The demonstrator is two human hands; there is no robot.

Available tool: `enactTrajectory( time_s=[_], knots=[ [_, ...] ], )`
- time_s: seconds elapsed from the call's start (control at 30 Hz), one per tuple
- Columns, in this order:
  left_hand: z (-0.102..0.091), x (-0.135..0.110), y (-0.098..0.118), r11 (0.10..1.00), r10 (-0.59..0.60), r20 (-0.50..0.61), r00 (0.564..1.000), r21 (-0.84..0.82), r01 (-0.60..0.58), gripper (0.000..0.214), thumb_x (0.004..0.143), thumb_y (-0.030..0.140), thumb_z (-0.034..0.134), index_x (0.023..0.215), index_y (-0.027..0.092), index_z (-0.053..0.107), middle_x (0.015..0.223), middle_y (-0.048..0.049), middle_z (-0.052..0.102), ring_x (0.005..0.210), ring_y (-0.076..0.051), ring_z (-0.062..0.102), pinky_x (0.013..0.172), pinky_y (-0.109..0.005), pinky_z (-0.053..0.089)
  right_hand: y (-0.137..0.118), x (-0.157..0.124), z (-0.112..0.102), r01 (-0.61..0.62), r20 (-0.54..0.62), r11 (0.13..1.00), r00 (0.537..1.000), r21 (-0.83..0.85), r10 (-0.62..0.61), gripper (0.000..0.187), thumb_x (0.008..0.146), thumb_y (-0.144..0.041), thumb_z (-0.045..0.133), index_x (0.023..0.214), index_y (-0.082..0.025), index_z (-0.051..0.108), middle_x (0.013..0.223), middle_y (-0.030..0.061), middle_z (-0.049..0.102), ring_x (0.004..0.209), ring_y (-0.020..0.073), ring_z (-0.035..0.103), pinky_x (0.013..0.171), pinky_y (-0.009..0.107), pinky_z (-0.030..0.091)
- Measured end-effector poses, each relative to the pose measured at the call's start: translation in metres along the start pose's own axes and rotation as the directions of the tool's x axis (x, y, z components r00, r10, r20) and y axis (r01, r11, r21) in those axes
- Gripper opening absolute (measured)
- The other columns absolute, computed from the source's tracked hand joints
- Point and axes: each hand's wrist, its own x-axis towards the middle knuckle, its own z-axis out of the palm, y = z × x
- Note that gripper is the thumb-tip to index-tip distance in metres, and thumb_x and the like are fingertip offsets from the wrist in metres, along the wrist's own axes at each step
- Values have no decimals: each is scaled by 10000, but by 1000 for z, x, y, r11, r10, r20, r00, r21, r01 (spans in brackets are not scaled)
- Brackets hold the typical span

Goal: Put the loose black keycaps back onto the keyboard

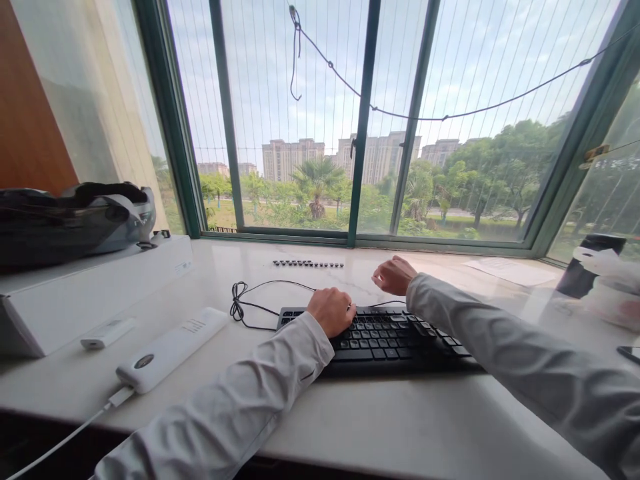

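Note:
A black keyboard [374, 355] lies on the white counter, and many of its key spots show pale fittings without caps. Over its upper left part rests my left hand [332, 312], closed, with the fingertips hidden against the keys. My right hand [395, 275] hovers just behind the keyboard, its fingers curled together in a pinch. Whatever it may hold is too small to make out. Small black keycaps [308, 264] stand in a row on the counter, to the left of my right hand and near the window.
The keyboard's cable [240, 305] is bundled at its left. Further left are a white power bank [173, 350] with a plugged-in lead, a small white device [107, 333] and a white box [100, 287] bearing a dark headset [75, 220]. Paper [510, 271] lies at right, near a bag [617, 290].

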Motion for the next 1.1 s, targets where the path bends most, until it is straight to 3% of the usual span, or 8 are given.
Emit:
enactTrajectory(
  time_s=[0.13,0.23,0.33,0.47,0.63,0.8,0.97,1.1],
  knots=[
    [-3,0,0,1000,-3,11,1000,2,3,418,860,398,358,824,169,706,791,-117,675,776,-247,637,671,-356,476,4,72,13,-86,34,996,996,-23,87,334,844,-382,469,979,-177,695,991,153,682,946,255,597,909,408,281],
    [-5,-1,0,1000,-5,9,1000,-6,5,407,860,390,366,813,160,698,791,-117,675,769,-240,641,667,-350,480,-1,112,30,-128,62,992,990,11,127,322,824,-403,511,1035,-226,678,1031,118,678,990,244,590,907,392,309],
    [-5,-1,0,1000,7,-5,1000,-9,-7,398,857,376,372,789,157,697,774,-112,675,752,-236,644,651,-341,482,-11,140,48,-147,75,987,987,61,142,338,811,-429,534,1091,-279,651,1085,77,666,1023,222,579,892,355,343],
    [-3,-1,-1,1000,18,-4,1000,-18,-18,397,862,355,365,789,155,700,779,-115,674,755,-235,645,651,-346,483,-19,160,66,-159,88,982,985,107,150,347,777,-404,594,1094,-274,652,1096,68,663,1024,204,575,865,314,370],
    [-3,0,-1,999,21,4,1000,-44,-21,408,867,363,361,811,149,704,777,-126,668,762,-235,643,663,-349,483,-19,164,78,-130,80,978,990,162,118,340,786,-423,579,1083,-279,661,1062,45,673,953,168,583,799,270,384],
    [-3,1,-1,998,23,1,1000,-50,-23,403,862,368,371,804,148,704,767,-122,670,754,-236,646,650,-343,479,-21,162,77,-92,29,979,996,181,88,267,789,-409,580,978,-269,708,972,41,696,857,152,584,720,252,364],
    [-3,0,-2,998,13,14,1000,-55,-13,397,861,355,372,810,147,706,789,-127,675,770,-233,644,674,-344,476,-15,145,53,-1,-45,986,999,167,9,240,795,-392,586,937,-245,712,886,35,702,814,149,582,743,281,322],
    [-5,0,-2,998,11,6,1000,-59,-11,388,858,349,373,813,154,706,795,-120,676,772,-231,642,682,-340,472,-12,102,17,125,-102,979,989,160,-109,282,791,-478,583,946,-272,697,925,-2,692,831,137,575,811,293,283]
  ],
)
